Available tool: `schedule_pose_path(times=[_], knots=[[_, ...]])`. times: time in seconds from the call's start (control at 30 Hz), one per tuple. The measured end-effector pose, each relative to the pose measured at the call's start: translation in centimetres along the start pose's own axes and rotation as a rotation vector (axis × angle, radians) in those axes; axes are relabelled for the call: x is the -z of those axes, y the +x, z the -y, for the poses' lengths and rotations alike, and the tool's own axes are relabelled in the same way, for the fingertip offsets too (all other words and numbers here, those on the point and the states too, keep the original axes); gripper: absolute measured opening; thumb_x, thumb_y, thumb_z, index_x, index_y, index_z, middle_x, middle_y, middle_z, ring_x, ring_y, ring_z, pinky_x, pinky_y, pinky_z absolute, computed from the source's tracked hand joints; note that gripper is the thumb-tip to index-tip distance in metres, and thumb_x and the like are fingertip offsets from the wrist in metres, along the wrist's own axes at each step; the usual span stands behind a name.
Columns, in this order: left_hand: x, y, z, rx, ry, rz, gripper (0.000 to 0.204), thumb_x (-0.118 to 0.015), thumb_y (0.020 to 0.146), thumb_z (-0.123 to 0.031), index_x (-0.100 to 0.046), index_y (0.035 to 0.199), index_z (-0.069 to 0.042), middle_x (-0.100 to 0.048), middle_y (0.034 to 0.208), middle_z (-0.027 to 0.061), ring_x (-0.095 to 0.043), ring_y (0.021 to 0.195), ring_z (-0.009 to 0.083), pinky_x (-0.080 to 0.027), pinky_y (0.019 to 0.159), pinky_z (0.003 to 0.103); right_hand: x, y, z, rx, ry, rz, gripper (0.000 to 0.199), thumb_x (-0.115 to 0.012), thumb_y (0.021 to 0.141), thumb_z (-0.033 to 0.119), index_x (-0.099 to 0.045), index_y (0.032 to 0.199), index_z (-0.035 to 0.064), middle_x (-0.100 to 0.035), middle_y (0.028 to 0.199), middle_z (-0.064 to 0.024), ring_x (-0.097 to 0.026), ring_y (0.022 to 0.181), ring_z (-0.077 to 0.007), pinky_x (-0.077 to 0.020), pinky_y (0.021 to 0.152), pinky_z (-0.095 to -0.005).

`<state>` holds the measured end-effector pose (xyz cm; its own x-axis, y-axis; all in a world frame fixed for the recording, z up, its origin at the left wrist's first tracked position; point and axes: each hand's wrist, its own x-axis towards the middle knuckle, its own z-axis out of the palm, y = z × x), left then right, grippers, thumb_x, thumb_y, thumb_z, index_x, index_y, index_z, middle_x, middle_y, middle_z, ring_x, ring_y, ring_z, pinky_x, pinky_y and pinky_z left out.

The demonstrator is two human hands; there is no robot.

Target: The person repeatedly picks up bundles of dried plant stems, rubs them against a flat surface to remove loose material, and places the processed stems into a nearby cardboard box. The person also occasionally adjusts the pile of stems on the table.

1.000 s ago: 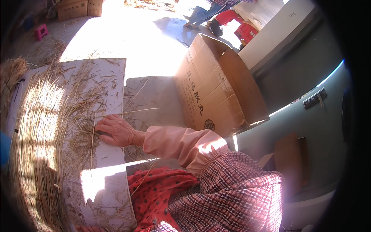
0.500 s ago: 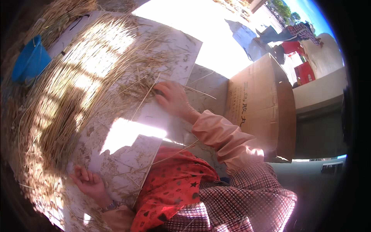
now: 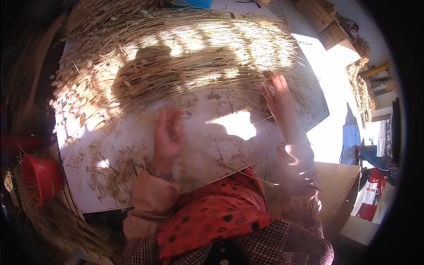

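Observation:
A broad heap of dry straw-like stalks with seed heads [image 3: 168, 57] lies across the far part of a white board [image 3: 132, 145]. My left hand [image 3: 168, 132] hovers over the bare board near its middle, fingers loosely curled, nothing visible in it. My right hand [image 3: 277, 98] reaches to the right end of the heap, fingers spread and touching the stalks at its edge. Both arms wear pale peach sleeves. A red dotted cloth [image 3: 212, 216] covers my lap below the board.
A red plastic container [image 3: 37, 176] sits at the left edge beside more straw [image 3: 66, 225]. A brown cardboard box [image 3: 340, 185] stands at the lower right. Wooden crates [image 3: 327, 22] are at the upper right. Loose chaff is scattered on the board.
The view has swung round so the straw heap is now at the top. My left hand came up onto the board's middle, and my right hand moved to the heap's right end.

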<state>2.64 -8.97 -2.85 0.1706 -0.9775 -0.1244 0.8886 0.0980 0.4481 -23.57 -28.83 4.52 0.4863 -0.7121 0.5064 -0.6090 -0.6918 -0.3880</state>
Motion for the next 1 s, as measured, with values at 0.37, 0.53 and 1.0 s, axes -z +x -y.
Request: schedule_pose_path(times=[0.37,0.53,1.0], knots=[[-0.1,0.0,0.1,0.032,0.012,0.059,0.043,-0.041,0.102,-0.040,-0.060,0.107,-0.002,-0.044,0.065,-0.0033,-0.027,0.047,0.0045,-0.023,0.040,0.019,-6.4,5.8,7.1,0.192,0.223,0.504,0.018,-0.069,0.082,0.010,-0.065,0.100,0.0090,-0.063,0.097,-0.0095,-0.063,0.084,-0.0268,-0.0510,0.074,-0.0348],[-0.4,0.2,0.3,0.042,0.014,0.108,0.040,-0.043,0.101,-0.037,-0.061,0.104,-0.002,-0.046,0.065,-0.0036,-0.027,0.046,0.0045,-0.024,0.041,0.019,-4.5,6.8,7.0,0.138,0.321,0.361,0.016,-0.061,0.091,0.015,-0.067,0.105,0.0108,-0.064,0.088,-0.0095,-0.062,0.081,-0.0230,-0.0493,0.075,-0.0317],[-1.9,-5.4,-0.7,-0.180,-0.061,-0.082,0.032,-0.050,0.099,-0.035,-0.061,0.100,-0.005,-0.042,0.063,-0.0043,-0.028,0.047,0.0054,-0.023,0.042,0.020,-5.5,3.2,8.0,0.323,0.340,0.430,0.014,-0.071,0.078,0.006,-0.059,0.087,0.0073,-0.060,0.090,-0.0057,-0.060,0.080,-0.0234,-0.0502,0.072,-0.0331]])
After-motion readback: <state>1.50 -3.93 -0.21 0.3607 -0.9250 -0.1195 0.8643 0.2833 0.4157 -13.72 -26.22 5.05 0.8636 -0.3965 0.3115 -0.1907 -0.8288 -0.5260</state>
